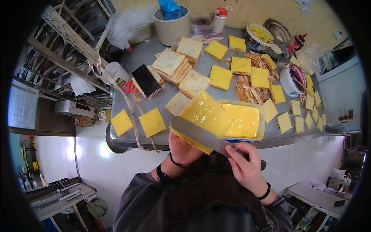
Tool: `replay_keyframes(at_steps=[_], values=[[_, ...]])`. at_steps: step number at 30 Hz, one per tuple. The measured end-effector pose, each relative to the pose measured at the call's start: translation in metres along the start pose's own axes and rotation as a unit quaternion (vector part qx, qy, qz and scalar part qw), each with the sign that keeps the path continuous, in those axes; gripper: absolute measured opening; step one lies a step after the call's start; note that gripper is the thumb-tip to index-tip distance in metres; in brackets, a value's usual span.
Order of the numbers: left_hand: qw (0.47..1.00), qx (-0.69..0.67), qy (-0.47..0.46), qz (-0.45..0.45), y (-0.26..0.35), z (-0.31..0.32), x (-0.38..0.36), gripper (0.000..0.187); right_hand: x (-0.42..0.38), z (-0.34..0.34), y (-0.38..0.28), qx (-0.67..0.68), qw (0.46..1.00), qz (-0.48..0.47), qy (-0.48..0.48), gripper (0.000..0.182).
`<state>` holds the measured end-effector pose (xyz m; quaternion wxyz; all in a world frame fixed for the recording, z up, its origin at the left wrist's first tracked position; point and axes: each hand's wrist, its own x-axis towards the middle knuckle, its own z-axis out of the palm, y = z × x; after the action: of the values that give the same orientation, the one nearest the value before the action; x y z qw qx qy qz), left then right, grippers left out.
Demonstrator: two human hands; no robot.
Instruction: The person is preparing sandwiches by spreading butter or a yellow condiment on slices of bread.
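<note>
A square cake slab (206, 110) with a glossy yellow coating rests tilted on my left hand (183, 149), which supports it from below; most of those fingers are hidden under it. My right hand (246, 166) grips the handle of a long palette knife (199, 135), its blade lying across the slab's near side. Just beyond, at the table's edge, stands a rectangular tub of yellow cream (244, 120). Uncoated slabs (170, 63) are stacked behind the held one. Several yellow-coated squares (152, 122) lie about the metal table (154, 142).
A black phone (146, 80) lies on a slab at the left, beside red scissors (130, 87). Trimmed strips (247, 89) are heaped mid-right. A white bucket (291, 80) with dark red contents, a cream-coloured bin (172, 29) and a yellow-smeared tub (259, 34) stand farther back.
</note>
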<state>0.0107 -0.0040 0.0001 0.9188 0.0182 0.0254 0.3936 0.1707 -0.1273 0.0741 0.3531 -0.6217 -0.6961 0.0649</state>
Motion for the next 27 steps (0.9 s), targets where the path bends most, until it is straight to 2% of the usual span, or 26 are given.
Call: replay_keyframes(at_steps=[3,8,12,16,20,24,27], values=[[0.999,-0.031,-0.028,-0.008,-0.001,0.001,-0.002,0.058,-0.004,0.008,-0.001,0.002,1.000,-0.015,-0.003,0.043],[0.999,-0.043,0.006,-0.002,-0.001,0.004,-0.002,0.058,-0.003,0.010,0.005,-0.047,0.999,-0.015,0.006,0.045],[0.998,-0.063,0.024,-0.001,-0.002,0.008,-0.004,0.060,0.004,0.009,0.015,-0.072,0.996,0.000,0.048,0.046],[0.998,-0.060,-0.012,-0.019,-0.002,0.005,-0.005,0.063,0.015,0.006,0.027,-0.112,0.990,0.005,0.086,0.046],[0.997,-0.055,0.032,-0.031,0.000,0.015,-0.005,0.064,0.021,0.003,0.048,-0.162,0.980,0.054,0.104,0.041],[0.995,-0.053,0.073,-0.031,0.003,0.018,-0.002,0.062,0.014,-0.003,0.064,-0.085,0.981,0.132,0.110,0.039],[0.994,-0.094,0.042,-0.018,0.008,0.010,-0.002,0.061,-0.009,0.002,0.079,-0.082,0.978,0.178,0.073,0.036]])
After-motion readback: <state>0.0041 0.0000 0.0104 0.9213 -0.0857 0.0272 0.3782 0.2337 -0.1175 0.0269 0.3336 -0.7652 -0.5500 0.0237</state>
